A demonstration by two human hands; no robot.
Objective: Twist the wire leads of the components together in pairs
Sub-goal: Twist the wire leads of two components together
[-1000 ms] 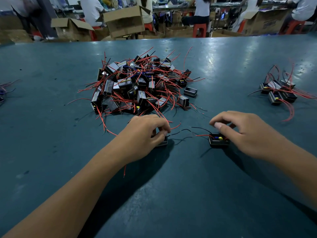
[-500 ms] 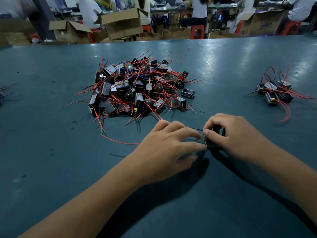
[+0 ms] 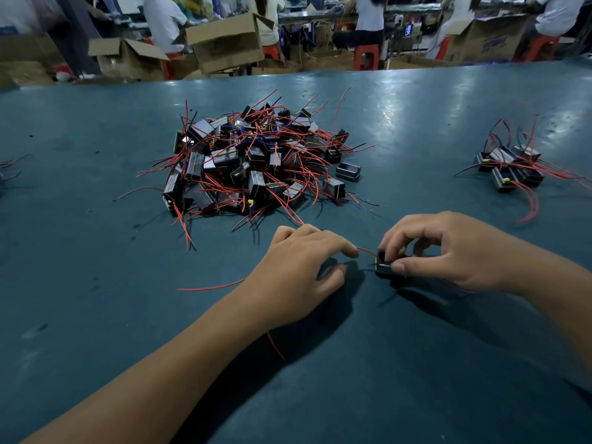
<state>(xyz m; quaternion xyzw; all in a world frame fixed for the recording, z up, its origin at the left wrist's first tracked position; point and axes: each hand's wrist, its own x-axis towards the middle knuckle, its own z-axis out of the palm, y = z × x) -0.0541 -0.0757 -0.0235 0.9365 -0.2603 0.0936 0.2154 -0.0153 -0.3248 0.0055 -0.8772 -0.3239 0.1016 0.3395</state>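
Right hand (image 3: 448,251) pinches component (image 3: 386,269); left hand (image 3: 294,274) beside.

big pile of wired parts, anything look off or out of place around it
One black box lies apart at the pile's right edge with no red leads visible on it, unlike the rest. Otherwise the pile is just tangled; nothing looks damaged.

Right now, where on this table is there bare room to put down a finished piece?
Bare table lies between the big pile and the small group, and left of the pile. It is crowded where the left hand and right hand work.
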